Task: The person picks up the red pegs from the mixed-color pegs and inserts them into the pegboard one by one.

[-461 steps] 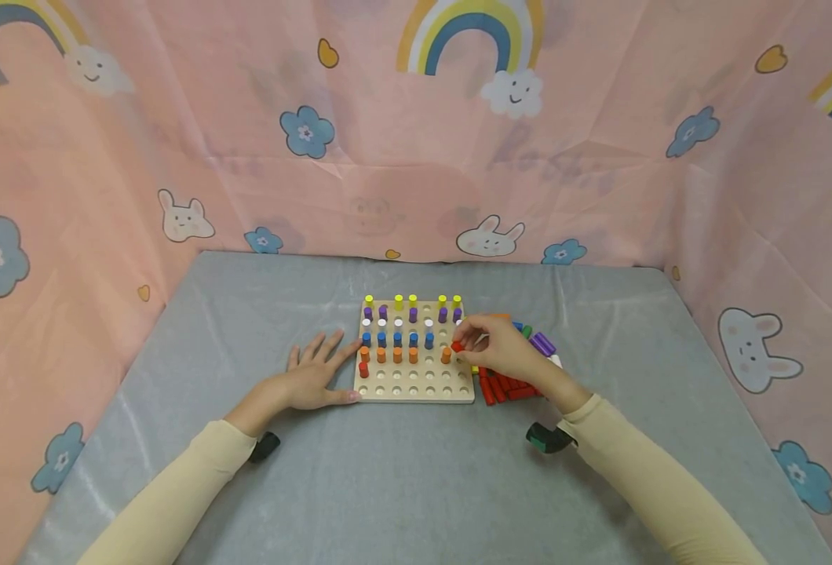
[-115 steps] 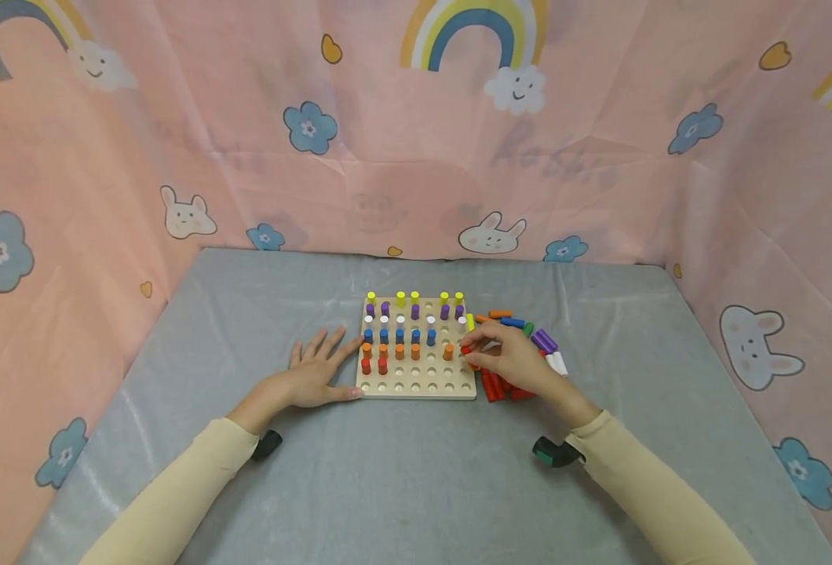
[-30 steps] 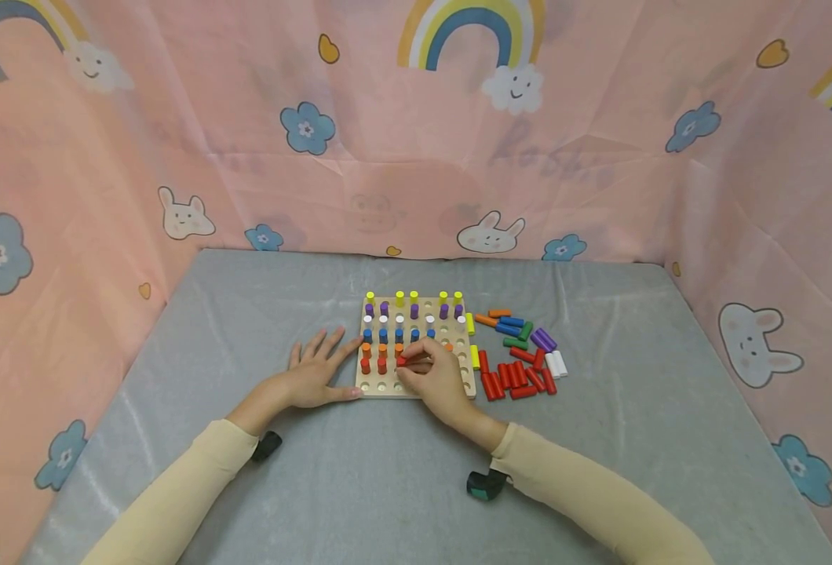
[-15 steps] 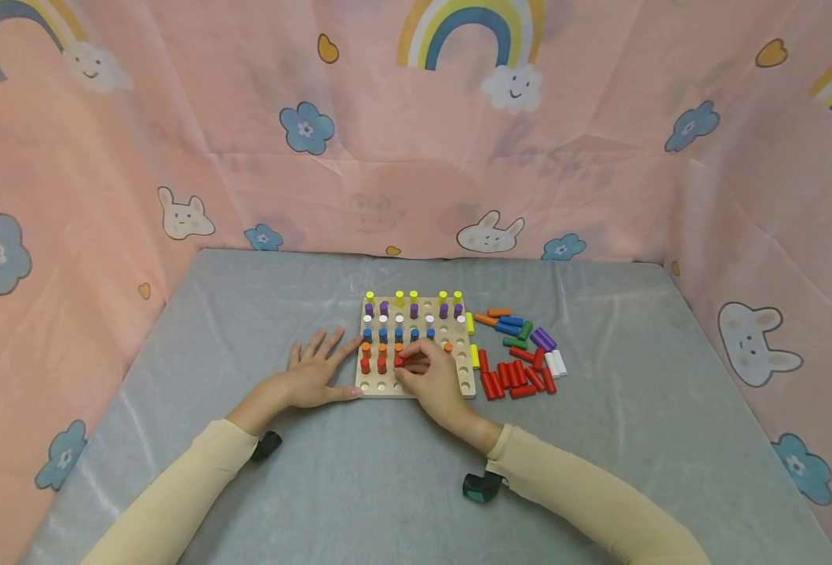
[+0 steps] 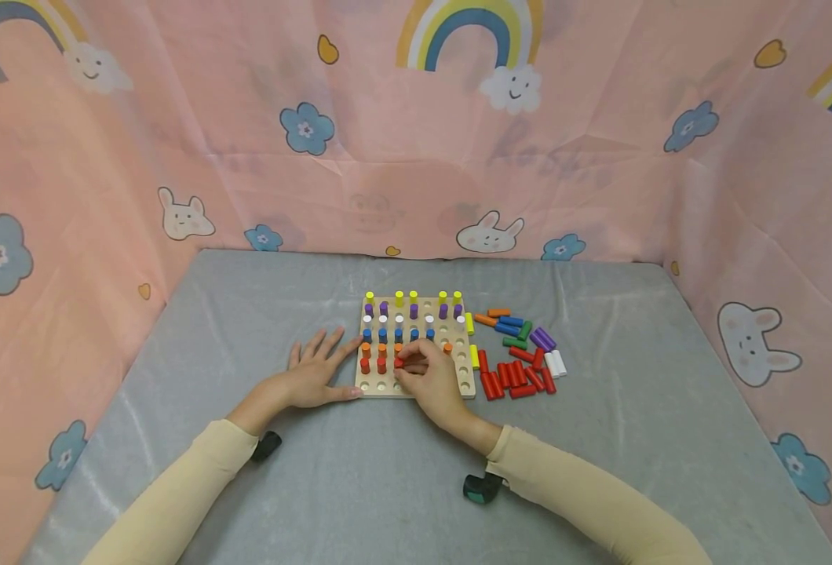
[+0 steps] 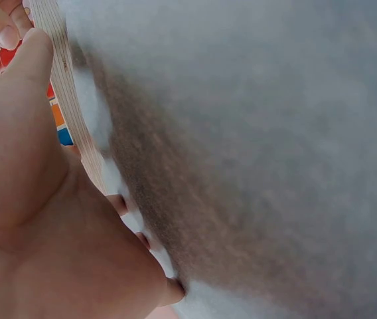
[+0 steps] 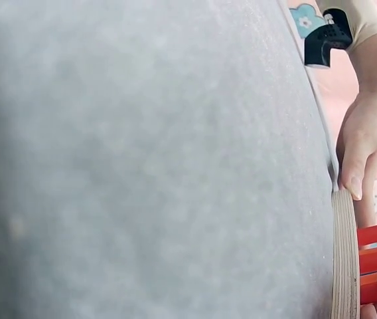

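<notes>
1. The right hand is pinching a red peg between thumb and curled fingers, holding it upright at the third place from the left in the red row of the wooden pegboard.
2. Two other red pegs are standing just left of it, and orange pegs are standing in the row behind.
3. The left hand is resting with fingers spread and straight, its thumb and index finger touching the board's left side.
4. Loose red pegs are lying on the grey bench right of the board, with two white pegs lying near them.
</notes>
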`<move>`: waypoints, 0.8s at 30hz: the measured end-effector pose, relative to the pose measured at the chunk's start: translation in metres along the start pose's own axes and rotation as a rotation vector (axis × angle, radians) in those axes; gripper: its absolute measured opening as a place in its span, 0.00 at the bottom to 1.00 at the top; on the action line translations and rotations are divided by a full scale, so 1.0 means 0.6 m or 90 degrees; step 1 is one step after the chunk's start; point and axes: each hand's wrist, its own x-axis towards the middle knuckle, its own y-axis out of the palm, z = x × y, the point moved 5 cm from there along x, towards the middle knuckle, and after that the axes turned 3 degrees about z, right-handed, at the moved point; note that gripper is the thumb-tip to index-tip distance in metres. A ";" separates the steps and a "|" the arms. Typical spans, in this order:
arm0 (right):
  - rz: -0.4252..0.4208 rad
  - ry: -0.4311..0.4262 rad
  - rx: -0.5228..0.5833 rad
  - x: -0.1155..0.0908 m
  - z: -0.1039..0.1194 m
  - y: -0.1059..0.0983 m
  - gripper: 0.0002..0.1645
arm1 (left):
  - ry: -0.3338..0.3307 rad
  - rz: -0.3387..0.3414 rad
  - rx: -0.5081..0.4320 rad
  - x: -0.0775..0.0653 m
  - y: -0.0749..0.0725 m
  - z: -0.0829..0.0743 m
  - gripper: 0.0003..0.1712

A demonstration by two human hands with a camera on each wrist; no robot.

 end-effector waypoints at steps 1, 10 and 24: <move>0.001 0.000 -0.001 0.000 0.002 -0.001 0.13 | 0.000 0.000 0.001 0.000 0.000 0.000 0.54; -0.007 0.034 0.018 0.011 -0.052 0.002 0.17 | 0.003 0.001 -0.003 -0.002 -0.001 -0.002 0.53; -0.029 0.035 -0.011 0.022 -0.049 -0.037 0.17 | 0.005 0.003 -0.004 -0.003 -0.002 -0.002 0.54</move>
